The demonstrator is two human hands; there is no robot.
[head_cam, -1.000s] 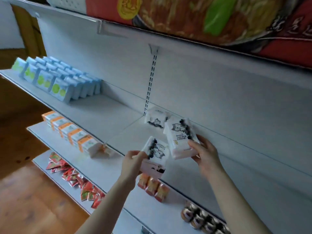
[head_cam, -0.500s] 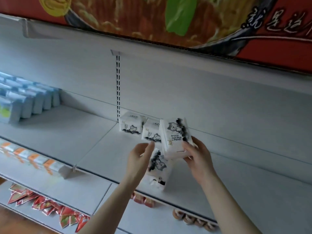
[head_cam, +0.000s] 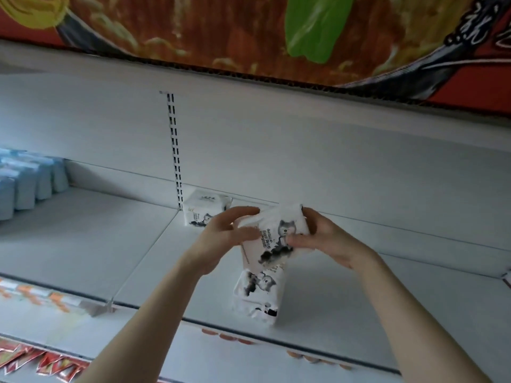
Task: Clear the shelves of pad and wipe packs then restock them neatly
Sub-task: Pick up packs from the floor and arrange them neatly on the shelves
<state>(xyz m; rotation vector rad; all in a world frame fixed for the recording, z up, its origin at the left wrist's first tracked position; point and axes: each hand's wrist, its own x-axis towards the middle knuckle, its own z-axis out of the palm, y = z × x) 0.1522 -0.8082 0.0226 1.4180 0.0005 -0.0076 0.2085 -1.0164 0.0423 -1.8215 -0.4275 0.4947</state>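
Head view, hands: my left hand (head_cam: 221, 240) and right hand (head_cam: 327, 241) both grip one cat-print pack (head_cam: 272, 239), mid-frame above the shelf (head_cam: 373, 294).
Head view, progress: restocking barely begun, I judge. One shelved pack (head_cam: 206, 208) stands against the back panel at 11 o'clock. A lower pack (head_cam: 257, 297) is at 6; what supports it is unclear.
Head view, room: bare shelf toward 3 o'clock; front edge close at 6; blue packs (head_cam: 27, 186) far off at 9.

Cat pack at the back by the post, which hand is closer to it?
Left. The left hand sits just in front of the back pack; the right hand is past the held pack both grip, farther right.
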